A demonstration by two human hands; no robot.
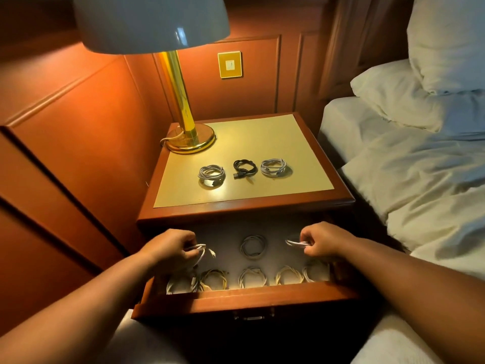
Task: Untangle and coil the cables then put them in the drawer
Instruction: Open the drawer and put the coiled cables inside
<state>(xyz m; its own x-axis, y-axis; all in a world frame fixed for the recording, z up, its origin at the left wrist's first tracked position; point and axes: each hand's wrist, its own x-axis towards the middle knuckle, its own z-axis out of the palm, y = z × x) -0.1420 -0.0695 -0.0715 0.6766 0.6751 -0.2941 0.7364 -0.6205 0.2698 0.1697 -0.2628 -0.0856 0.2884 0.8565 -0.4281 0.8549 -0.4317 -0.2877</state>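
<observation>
Head view: both hands, left (170,249) and right (321,243), each pinch a coiled white cable over the open wooden drawer (246,298) at six o'clock; lower them flat into the bare gaps, so the coils hold.

The one view looks from the person's head, forward and steeply down. It sits close above the open drawer (244,298), with the nightstand (244,206) just beyond.

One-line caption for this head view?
Both hands, left and right, hold coiled cables over the open drawer; three coils remain on top.
</observation>
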